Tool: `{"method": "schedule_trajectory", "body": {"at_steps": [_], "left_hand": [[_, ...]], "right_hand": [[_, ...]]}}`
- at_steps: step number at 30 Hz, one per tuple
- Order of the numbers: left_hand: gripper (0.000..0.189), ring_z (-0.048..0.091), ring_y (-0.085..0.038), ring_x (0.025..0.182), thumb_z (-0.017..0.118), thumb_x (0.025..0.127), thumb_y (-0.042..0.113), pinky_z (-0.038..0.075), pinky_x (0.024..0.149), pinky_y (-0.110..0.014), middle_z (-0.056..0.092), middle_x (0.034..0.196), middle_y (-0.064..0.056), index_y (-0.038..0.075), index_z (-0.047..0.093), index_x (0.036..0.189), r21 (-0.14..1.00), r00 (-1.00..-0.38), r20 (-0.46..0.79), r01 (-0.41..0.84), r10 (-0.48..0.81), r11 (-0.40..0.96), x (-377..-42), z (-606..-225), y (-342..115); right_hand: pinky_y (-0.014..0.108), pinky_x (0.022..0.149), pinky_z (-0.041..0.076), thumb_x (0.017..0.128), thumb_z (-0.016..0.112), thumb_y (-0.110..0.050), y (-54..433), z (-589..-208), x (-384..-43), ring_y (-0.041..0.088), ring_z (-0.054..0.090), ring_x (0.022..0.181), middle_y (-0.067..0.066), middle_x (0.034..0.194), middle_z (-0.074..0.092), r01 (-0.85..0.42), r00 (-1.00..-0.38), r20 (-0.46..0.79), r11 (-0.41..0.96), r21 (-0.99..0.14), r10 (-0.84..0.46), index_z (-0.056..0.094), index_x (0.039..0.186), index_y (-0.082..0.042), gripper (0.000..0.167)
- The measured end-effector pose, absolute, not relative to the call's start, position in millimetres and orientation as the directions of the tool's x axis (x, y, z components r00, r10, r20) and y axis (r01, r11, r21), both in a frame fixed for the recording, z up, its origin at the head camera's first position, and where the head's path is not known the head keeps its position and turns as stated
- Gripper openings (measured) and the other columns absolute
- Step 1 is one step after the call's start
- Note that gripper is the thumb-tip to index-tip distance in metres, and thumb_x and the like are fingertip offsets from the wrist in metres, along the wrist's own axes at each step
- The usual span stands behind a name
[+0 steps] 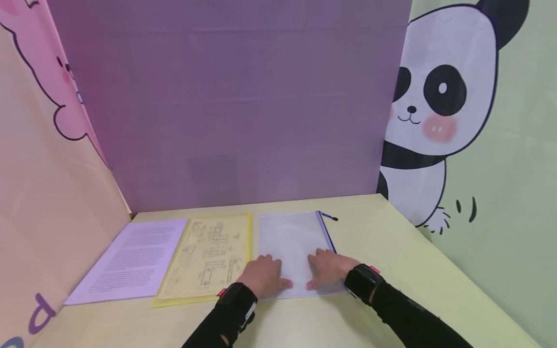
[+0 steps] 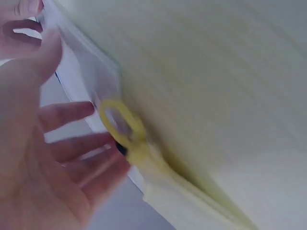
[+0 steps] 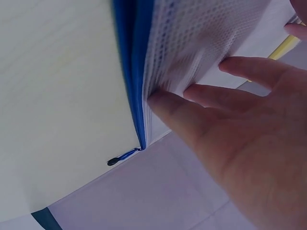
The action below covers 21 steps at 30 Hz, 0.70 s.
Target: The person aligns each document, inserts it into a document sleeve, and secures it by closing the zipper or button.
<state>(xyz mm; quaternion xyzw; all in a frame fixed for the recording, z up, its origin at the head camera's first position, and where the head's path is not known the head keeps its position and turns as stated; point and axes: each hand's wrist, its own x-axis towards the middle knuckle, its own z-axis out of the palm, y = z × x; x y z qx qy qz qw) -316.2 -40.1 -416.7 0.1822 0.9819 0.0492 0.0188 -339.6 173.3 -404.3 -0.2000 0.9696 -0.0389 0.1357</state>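
Sleeves (image 1: 413, 316) at bottom edge, clear pouch (image 1: 287, 237) lower centre

Lilac sheet (image 1: 130, 256) lower left, then yellow pouch (image 1: 250, 239), drawings (image 1: 213, 271) showing through. Left hand (image 1: 262, 276), fingers extended, gripping nothing, rests on the clear pouch's near left; right hand (image 1: 329, 267), likewise extended and holding nothing, on its near right, by the blue zip (image 1: 326, 231).

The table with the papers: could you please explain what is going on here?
A person has both hands on a clear pouch lying on the table: the left hand on its near left part, the right hand on its near right, beside the blue zip. Left of it lie a yellow folder with drawings and a purple paper with text.
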Motion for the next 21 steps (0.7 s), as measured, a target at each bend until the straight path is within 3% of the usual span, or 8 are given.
{"method": "schedule_trajectory", "body": {"at_steps": [5,12,21], "left_hand": [[0.051,0.064,-0.028,0.098,0.069,0.095,0.046,0.055,0.089,-0.046,0.067,0.108,-0.012,0.005,0.067,0.126,0.101,-0.922,0.103,0.383,0.373,0.918,-321.6,-401.2,-57.5],[0.047,0.063,-0.04,0.111,0.065,0.099,0.033,0.052,0.093,-0.055,0.065,0.12,-0.023,-0.001,0.061,0.132,0.144,-0.944,0.179,0.303,0.277,0.942,-328.0,-370.7,-116.5],[0.039,0.062,-0.053,0.096,0.062,0.098,0.023,0.051,0.078,-0.064,0.063,0.103,-0.031,-0.01,0.061,0.119,0.155,-0.971,0.217,0.132,0.097,0.979,-336.3,-376.8,-231.0]], "right_hand": [[0.054,0.106,0.044,0.084,0.079,-0.052,175.8,-401.8,-341.7,0.034,0.055,0.122,0.019,0.138,0.055,-0.394,-0.881,-0.234,0.912,-0.118,-0.411,0.054,0.144,-0.005,0.081],[0.057,0.114,0.035,0.085,0.079,-0.05,182.7,-402.6,-342.5,0.039,0.042,0.141,0.022,0.154,0.042,-0.362,-0.883,-0.248,0.915,-0.179,-0.398,0.049,0.15,-0.007,0.084],[0.058,0.113,0.035,0.085,0.079,-0.049,182.7,-398.2,-341.1,0.041,0.042,0.14,0.023,0.154,0.042,-0.361,-0.884,-0.243,0.913,-0.189,-0.4,0.048,0.15,-0.006,0.084]]}}
